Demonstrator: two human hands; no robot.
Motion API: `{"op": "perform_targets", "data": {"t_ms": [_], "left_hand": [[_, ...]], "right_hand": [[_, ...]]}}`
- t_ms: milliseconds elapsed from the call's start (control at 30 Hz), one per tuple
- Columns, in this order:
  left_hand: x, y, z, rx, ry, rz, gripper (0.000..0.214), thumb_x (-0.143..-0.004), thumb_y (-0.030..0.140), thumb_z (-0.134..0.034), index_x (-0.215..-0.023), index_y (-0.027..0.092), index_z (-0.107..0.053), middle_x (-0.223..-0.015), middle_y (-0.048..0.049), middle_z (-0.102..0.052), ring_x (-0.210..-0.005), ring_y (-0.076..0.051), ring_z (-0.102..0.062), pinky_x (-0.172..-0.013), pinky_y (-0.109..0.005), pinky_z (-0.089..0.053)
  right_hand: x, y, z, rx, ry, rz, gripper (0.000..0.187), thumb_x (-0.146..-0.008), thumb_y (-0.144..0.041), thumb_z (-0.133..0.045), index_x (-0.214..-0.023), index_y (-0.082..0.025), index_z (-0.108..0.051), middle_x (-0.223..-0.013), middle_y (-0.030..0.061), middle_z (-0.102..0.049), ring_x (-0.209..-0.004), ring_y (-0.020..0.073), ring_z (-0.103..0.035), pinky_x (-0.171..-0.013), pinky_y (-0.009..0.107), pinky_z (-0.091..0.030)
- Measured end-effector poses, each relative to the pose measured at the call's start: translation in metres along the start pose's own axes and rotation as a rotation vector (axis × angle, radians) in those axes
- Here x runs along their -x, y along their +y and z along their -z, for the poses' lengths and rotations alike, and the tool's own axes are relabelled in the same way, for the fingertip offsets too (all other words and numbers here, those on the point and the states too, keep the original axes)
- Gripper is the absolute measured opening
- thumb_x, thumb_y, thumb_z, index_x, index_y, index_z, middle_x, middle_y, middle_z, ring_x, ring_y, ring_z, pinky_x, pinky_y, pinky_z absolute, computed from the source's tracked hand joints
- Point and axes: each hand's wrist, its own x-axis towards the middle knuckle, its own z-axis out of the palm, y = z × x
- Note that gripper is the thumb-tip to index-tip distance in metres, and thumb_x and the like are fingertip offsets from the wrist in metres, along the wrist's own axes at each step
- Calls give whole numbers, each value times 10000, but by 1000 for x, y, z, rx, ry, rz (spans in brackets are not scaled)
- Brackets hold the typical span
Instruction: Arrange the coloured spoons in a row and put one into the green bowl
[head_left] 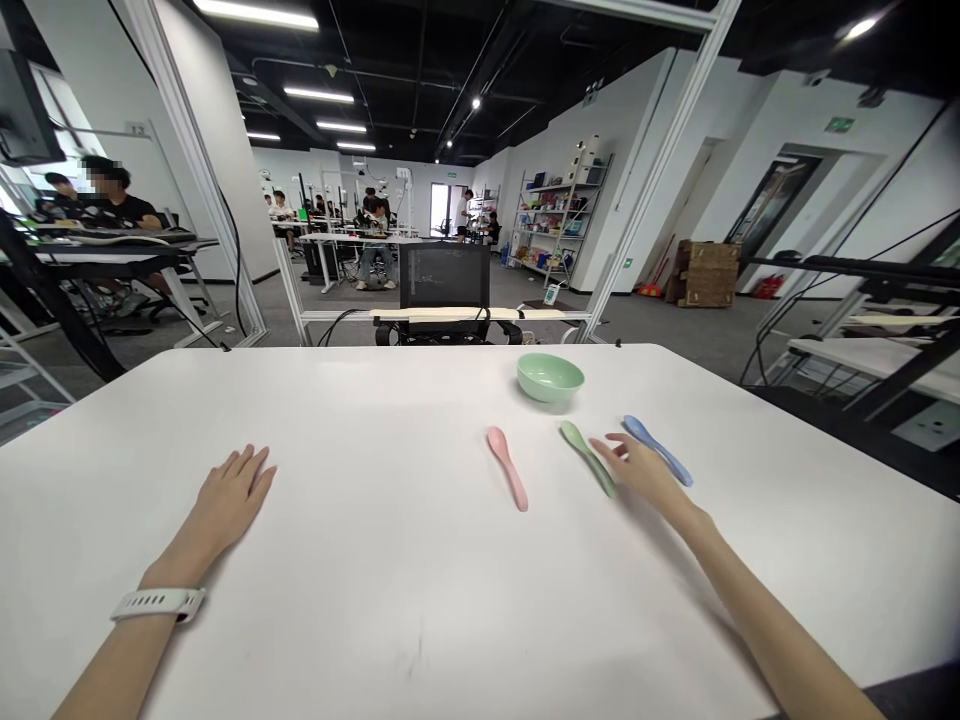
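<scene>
My right hand hovers between two spoons, its thumb and fingers apart with nothing in them. Just left of the fingertips lies a green spoon; a blue spoon lies on the other side, partly behind the hand. Farther left on the table is a pink spoon. A light green bowl stands upright near the far edge, beyond the green spoon, and no contents show in it. My left hand rests flat on the table at the left, fingers stretched out, touching none of these things.
The white table has rounded far corners. A metal frame rises behind it, and a black chair stands past the far edge. Other people sit at desks in the background. Shelves and a wooden crate stand farther back at the right.
</scene>
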Motion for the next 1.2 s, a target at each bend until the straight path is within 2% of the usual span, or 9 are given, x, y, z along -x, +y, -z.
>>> {"op": "perform_targets", "data": {"t_ms": [100, 267, 333, 467, 567, 667, 800, 1000, 1200], "left_hand": [[1, 2, 2, -1, -6, 4, 776, -1000, 501, -225, -1580, 108, -559, -1666, -186, -567, -1583, -354, -470, -1284, -525, -376], [0, 1, 1, -4, -13, -6, 819, -996, 520, -194, -1574, 67, -556, -1688, -206, -535, -1588, -381, -463, -1290, -544, -369], [-1, 0, 1, 0, -12, -8, 826, -993, 529, -196, -1570, 64, -560, -1687, -208, -536, -1581, -388, -472, -1287, -549, -374], [-1, 0, 1, 7, -6, -15, 817, -998, 522, -193, -1553, 63, -578, -1676, -222, -543, -1570, -399, -483, -1279, -566, -384], [-1, 1, 3, 7, -10, -15, 812, -1004, 522, -195, -1556, 65, -576, -1677, -220, -543, -1572, -395, -480, -1278, -556, -387], [0, 3, 5, 6, -29, -13, 830, -1005, 529, -183, -1567, 49, -559, -1690, -225, -525, -1584, -401, -463, -1285, -555, -377], [0, 5, 4, 15, -36, -1, 860, -996, 540, -158, -1580, 36, -539, -1703, -228, -505, -1601, -407, -440, -1293, -570, -361], [-1, 2, -2, 26, -9, -4, 853, -981, 536, -194, -1568, 32, -552, -1689, -237, -521, -1590, -413, -455, -1285, -578, -372], [-1, 0, -3, 24, 2, -11, 838, -986, 530, -196, -1564, 45, -561, -1684, -231, -530, -1586, -412, -457, -1278, -586, -376]], "right_hand": [[15, -28, -10, 57, -119, -20, 457, -1026, -442, -565, -1330, -120, -678, -1100, 172, -790, -989, 301, -745, -816, 348, -506], [35, -68, -15, 29, -145, 48, 415, -1035, -168, -383, -1394, -78, -569, -1067, 176, -780, -961, 272, -739, -797, 325, -466], [45, -89, -18, -53, -149, 90, 397, -1058, -212, -370, -1392, -74, -536, -1040, 169, -775, -910, 263, -736, -768, 319, -462], [65, -131, -28, -177, -253, 123, 412, -1058, -512, -522, -1208, -133, -578, -869, 124, -769, -948, 276, -737, -763, 302, -464], [72, -148, -35, -151, -352, 143, 243, -1053, -442, -554, -1049, -201, -584, -627, 37, -680, -909, 264, -737, -781, 287, -451], [67, -143, -37, -128, -325, 137, 110, -1044, -285, -533, -954, -228, -563, -684, 33, -698, -754, 213, -696, -696, 277, -419], [51, -113, -23, -151, -189, 36, 93, -1010, -272, -606, -950, -217, -560, -882, 76, -750, -667, 170, -650, -595, 269, -370], [32, -70, 1, -107, -130, -101, 119, -1013, -315, -613, -1010, -199, -588, -758, 42, -713, -531, 164, -604, -574, 280, -381], [26, -55, -4, -42, -140, -148, 150, -996, -313, -599, -1054, -179, -633, -697, 40, -701, -516, 180, -595, -586, 291, -395]]}}
